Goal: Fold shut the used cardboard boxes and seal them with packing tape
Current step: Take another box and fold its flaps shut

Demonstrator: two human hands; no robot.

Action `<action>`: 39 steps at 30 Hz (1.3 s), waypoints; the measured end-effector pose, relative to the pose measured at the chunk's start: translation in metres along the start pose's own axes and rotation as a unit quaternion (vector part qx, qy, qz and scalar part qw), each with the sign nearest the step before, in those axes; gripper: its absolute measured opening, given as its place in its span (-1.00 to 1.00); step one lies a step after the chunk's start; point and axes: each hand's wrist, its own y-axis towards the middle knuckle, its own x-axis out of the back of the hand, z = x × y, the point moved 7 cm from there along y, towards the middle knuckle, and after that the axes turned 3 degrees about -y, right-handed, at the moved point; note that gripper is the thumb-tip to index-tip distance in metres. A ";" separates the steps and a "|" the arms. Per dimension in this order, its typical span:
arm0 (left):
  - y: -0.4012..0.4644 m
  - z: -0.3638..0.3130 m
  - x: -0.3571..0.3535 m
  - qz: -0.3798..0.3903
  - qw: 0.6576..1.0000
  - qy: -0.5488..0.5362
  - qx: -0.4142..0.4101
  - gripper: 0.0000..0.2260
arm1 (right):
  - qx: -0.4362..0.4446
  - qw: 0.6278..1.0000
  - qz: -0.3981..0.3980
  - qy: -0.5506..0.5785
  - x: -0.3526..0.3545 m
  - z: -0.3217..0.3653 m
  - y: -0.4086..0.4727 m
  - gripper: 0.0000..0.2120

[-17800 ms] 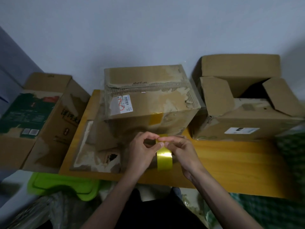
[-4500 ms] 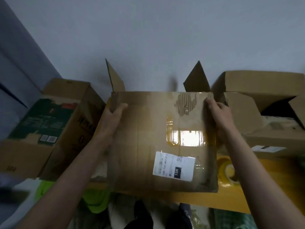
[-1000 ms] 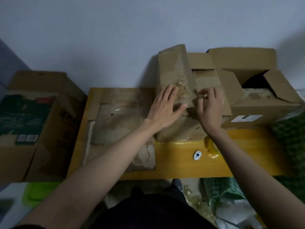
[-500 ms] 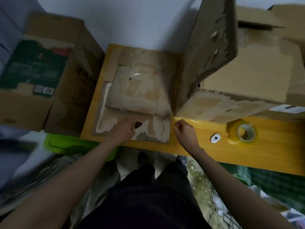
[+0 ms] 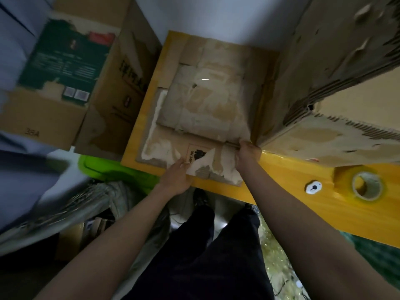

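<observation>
**Both hands on the flattened boxes at the table's left end**

A stack of flattened, torn brown cardboard boxes (image 5: 203,118) lies on the glossy yellow wooden table (image 5: 287,191), in the upper middle of the frame. The left hand (image 5: 176,177) sits at the stack's near edge, low in the centre, its fingers pinching a peeled white paper corner beside a black-printed label. The right hand (image 5: 247,153), just right of centre, has its fingers curled around the near right corner of the upper flattened piece, where it meets the big assembled brown cardboard box (image 5: 337,87). That box fills the upper right, its torn skin showing corrugated ribs.

A roll of clear yellowish packing tape (image 5: 365,186) lies flat on the table at the right edge, apart from both hands. A small white round object (image 5: 313,187) rests just left of it.

In the upper left stands a brown carton with a dark green printed panel (image 5: 65,68). A bright green plastic lid (image 5: 108,169) shows below it, near the table's left corner.
</observation>
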 end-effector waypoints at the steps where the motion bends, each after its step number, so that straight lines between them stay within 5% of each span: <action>1: 0.000 0.001 0.000 -0.003 1.000 -0.003 0.001 -0.46 | -0.006 0.999 0.011 0.037 -0.004 0.002 -0.003 -0.72; 5: -0.001 0.001 0.008 -0.026 0.998 -0.061 -0.003 -0.51 | 0.028 0.996 0.061 0.056 -0.014 0.013 -0.029 -0.73; 10: -0.036 -0.016 0.065 -0.319 0.933 -0.157 -0.058 -0.86 | 0.105 0.984 0.139 -0.017 0.003 -0.012 -0.078 -0.53; 12: -0.052 -0.028 0.078 -0.365 0.912 -0.169 -0.080 -0.88 | 0.137 0.974 0.164 -0.078 0.014 -0.024 -0.093 -0.52; 19: -0.019 -0.092 0.030 -0.143 0.977 -0.157 0.000 -0.06 | 0.197 0.908 0.305 -0.208 0.023 -0.040 -0.127 -0.46; 25: 0.004 -0.087 0.019 -0.135 0.982 -0.125 0.038 -0.34 | 0.179 0.890 0.361 -0.215 0.018 -0.040 -0.121 -0.52; 30: -0.006 -0.081 0.033 -0.173 0.983 -0.057 0.014 -0.72 | 0.088 0.941 0.296 -0.139 0.021 -0.041 -0.103 -0.89; 33: -0.024 -0.083 0.059 -0.218 0.974 -0.057 -0.016 -0.81 | 0.068 0.967 0.227 -0.091 0.025 -0.022 -0.095 -0.76; 36: -0.047 -0.078 0.089 -0.245 0.966 -0.080 -0.032 -0.82 | 0.032 0.957 0.268 -0.109 0.021 -0.006 -0.093 -0.35; 39: -0.080 -0.073 0.121 -0.289 0.953 -0.083 -0.047 -0.77 | 0.039 0.947 0.299 -0.113 0.012 0.016 -0.094 -0.25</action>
